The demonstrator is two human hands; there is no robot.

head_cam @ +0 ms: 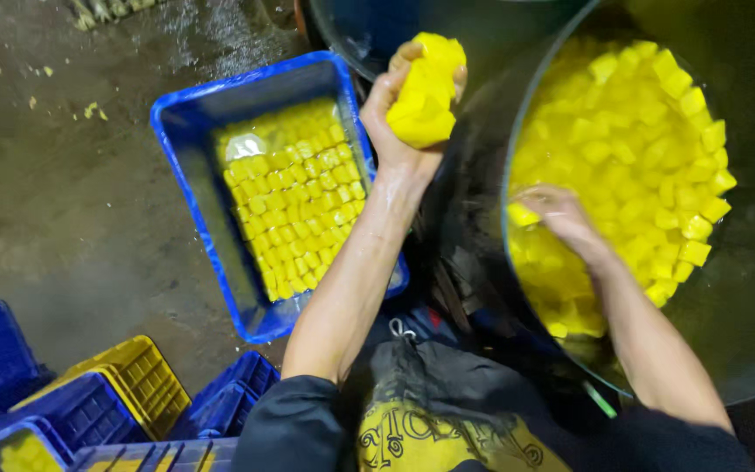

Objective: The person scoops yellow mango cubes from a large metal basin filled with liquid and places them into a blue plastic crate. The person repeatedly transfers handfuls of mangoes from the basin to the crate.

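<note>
Left hand (399,131) grip clasping yellow blocks (427,92) between crate (187,114) and tub (517,131), right hand (561,214) grip unclear

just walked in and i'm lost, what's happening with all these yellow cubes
A person's left hand is raised, holding several yellow cubes between a blue crate lined with rows of cubes and a large tub. The right hand reaches among the cubes piled in the tub. More blue and yellow crates sit stacked on the wet floor.
</note>
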